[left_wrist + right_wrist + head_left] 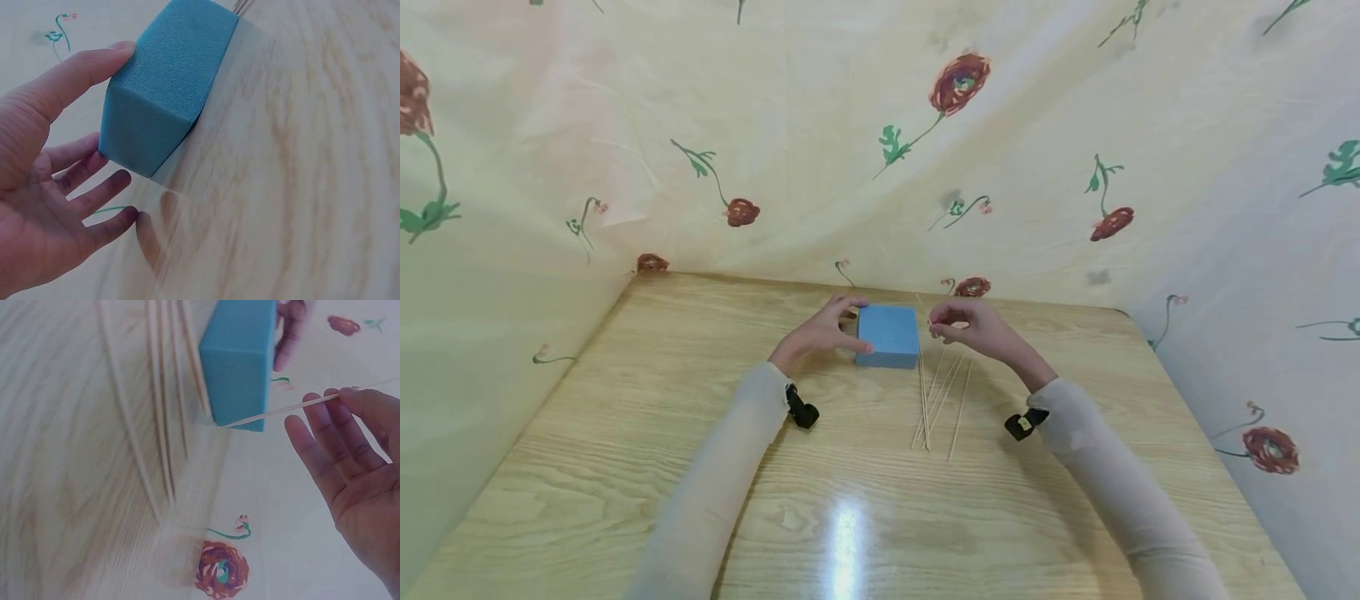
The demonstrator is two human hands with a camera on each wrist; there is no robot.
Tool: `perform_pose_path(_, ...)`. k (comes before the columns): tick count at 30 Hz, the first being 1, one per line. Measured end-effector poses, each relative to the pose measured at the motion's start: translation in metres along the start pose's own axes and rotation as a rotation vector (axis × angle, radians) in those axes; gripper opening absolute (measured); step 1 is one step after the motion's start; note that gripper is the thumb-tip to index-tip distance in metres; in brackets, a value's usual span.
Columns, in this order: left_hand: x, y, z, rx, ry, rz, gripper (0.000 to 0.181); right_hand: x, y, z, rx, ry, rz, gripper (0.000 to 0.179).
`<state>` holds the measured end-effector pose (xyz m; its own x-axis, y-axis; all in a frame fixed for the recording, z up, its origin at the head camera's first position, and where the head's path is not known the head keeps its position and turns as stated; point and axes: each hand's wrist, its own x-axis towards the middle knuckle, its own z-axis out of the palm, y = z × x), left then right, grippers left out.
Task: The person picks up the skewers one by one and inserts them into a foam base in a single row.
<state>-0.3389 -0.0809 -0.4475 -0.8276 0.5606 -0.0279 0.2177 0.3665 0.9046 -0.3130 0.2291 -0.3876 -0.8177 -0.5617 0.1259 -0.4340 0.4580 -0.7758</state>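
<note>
The block point(887, 333) is blue, boxy and finely textured, resting on the tabletop point(625, 433); the stick point(287, 410) by its right side is thin, straight and pale. Behind hangs a flowered cloth point(820, 125), and loose sticks point(961, 408) lie fanned just right of the block, running toward me. My left hand point(820, 329) grips the block between thumb and fingers; my right hand point(977, 329) pinches the stick between thumb and fingertips.

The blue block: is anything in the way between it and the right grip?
Nothing visible stands between them. Only the stick pinched in the right grip reaches toward the blue block; the loose sticks lie lower, on the table.
</note>
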Motion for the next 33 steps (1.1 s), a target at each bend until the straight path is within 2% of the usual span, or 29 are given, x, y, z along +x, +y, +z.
perform_pose_path(8, 0.001, 0.000, 0.000, -0.020, -0.005, 0.004, 0.086, 0.010, -0.002, -0.002, 0.153, 0.041, -0.001, 0.021)
perform_pose_path(14, 0.002, 0.000, 0.001, -0.039, 0.000, 0.008, 0.086, 0.019, -0.007, 0.000, 0.175, 0.078, 0.008, 0.025)
perform_pose_path(20, 0.003, 0.000, 0.003, -0.048, 0.014, 0.016, 0.086, 0.025, -0.013, 0.003, 0.241, 0.105, 0.016, 0.021)
perform_pose_path(33, 0.002, 0.001, 0.005, -0.035, 0.040, -0.024, 0.087, 0.045, -0.020, 0.007, 0.326, 0.196, -0.012, 0.022)
